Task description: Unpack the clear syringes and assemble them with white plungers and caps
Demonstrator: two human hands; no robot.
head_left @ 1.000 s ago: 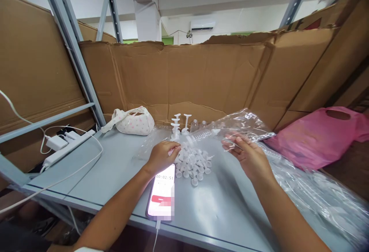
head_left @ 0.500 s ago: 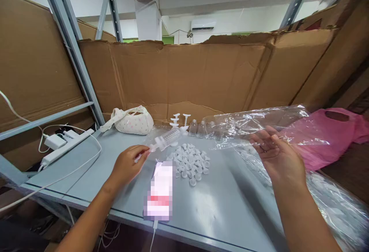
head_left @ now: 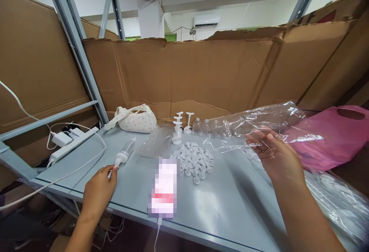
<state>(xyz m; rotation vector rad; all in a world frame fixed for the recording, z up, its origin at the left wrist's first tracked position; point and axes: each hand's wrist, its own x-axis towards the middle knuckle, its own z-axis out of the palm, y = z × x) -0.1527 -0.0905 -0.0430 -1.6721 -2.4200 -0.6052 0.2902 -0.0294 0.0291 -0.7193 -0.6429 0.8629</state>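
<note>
My left hand [head_left: 100,184] pinches the plunger end of a transparent plastic syringe [head_left: 124,152]. It is at the left of the grey table, its tip pointing away from me. My right hand [head_left: 269,150] has its fingers curled at the edge of a large transparent plastic bag [head_left: 239,123], and the film partly covers the fingertips. Between the hands lies a heap of small white caps [head_left: 193,161]. Behind the caps stand white plungers [head_left: 178,125] and, to their right, several transparent barrels [head_left: 196,126], partly hidden by the bag.
A blurred-out phone [head_left: 163,188] with a cable lies near the front edge. A flat transparent bag [head_left: 157,140] and a white pouch [head_left: 138,119] are at the back left. A power strip [head_left: 73,146] lies left, a pink bag [head_left: 331,138] right. Cardboard [head_left: 196,71] walls the back.
My left hand has moved left and toward me, carrying the syringe away from the plungers and caps. My right hand stays at the bag with its fingers slightly more curled.
</note>
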